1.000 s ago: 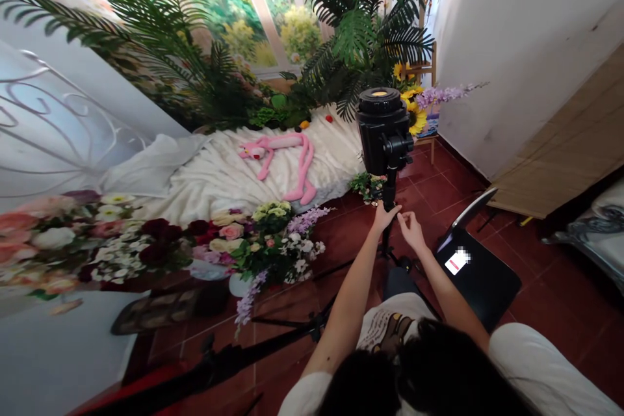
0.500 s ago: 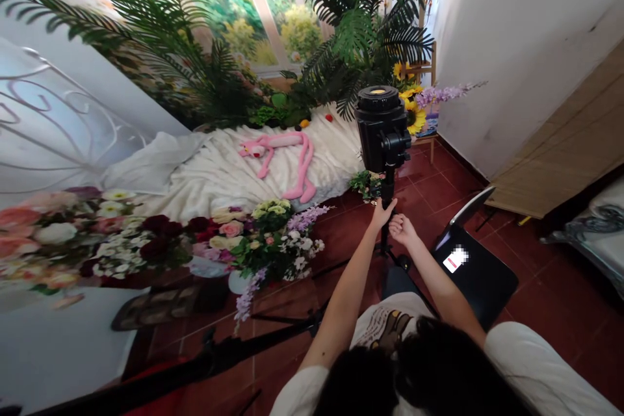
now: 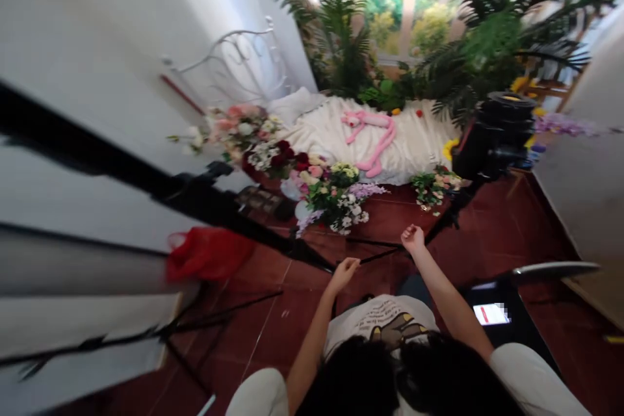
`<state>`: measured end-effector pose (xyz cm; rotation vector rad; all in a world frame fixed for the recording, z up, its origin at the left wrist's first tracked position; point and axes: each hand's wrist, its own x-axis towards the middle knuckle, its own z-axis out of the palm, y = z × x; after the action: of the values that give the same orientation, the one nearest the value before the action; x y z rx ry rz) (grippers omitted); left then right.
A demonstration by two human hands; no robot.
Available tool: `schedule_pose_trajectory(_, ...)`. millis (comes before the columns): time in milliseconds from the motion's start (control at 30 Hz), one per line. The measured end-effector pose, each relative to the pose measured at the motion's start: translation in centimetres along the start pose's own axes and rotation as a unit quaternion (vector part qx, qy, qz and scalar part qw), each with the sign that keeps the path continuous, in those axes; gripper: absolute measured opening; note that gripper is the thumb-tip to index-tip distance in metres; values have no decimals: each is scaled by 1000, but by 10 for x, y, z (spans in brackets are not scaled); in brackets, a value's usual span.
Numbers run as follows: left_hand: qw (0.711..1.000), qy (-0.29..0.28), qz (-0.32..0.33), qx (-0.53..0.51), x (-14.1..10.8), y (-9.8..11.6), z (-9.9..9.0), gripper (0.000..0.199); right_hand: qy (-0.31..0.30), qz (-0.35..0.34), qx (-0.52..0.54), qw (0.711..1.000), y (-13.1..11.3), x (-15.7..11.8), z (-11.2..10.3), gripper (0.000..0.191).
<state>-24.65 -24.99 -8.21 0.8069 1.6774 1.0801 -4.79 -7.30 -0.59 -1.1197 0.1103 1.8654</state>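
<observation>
My left hand (image 3: 346,271) is off to the left of my body, beside the lower end of a black stand pole (image 3: 253,227). Its fingers are curled; whether it touches the pole or holds anything is unclear. Further right, my right hand (image 3: 413,238) is raised with curled fingers, and nothing shows in it. It is near the black stand (image 3: 446,216) that carries a black lamp (image 3: 502,133), with a gap between hand and stand.
A white-draped bed (image 3: 312,136) holds a pink plush toy (image 3: 373,133). Flower bunches (image 3: 341,198) line its front. A red bag (image 3: 209,253) lies left, more stand legs (image 3: 219,312) lower left. A phone (image 3: 490,314) rests on a black chair (image 3: 524,338) at right.
The view has swung left. My left hand has let go of the lamp stand and moved left toward the other pole. My right hand has drawn away from my left.
</observation>
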Motion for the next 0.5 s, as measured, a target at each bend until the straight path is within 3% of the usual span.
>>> schedule_pose_trajectory(100, 989, 136, 24, 53, -26, 6, -61, 45, -124, 101, -120, 980, 44, -4, 55, 18)
schedule_pose_trajectory(167, 966, 241, 58, 70, -43, 23, -89, 41, -231, 171, -228, 930, 76, -15, 93, 15)
schedule_pose_trajectory(233, 932, 346, 93, 58, -58, 47, -104, 37, -320, 207, -339, 860, 105, -29, 127, 13)
schedule_pose_trajectory(300, 895, 420, 146, 28, -67, 73, -108, 36, -393, 185, -473, 767, 131, -43, 158, 12)
schedule_pose_trajectory(367, 854, 478, 204, 12, -70, 99, -105, 39, -460, 122, -609, 634, 152, -56, 188, 10)
schedule_pose_trajectory(433, 824, 507, 255, -14, -68, 123, -101, 46, -502, 71, -688, 519, 167, -64, 216, 3)
schedule_pose_trajectory(500, 803, 520, 287, -54, -61, 141, -98, 48, -533, 64, -739, 407, 178, -70, 242, 6)
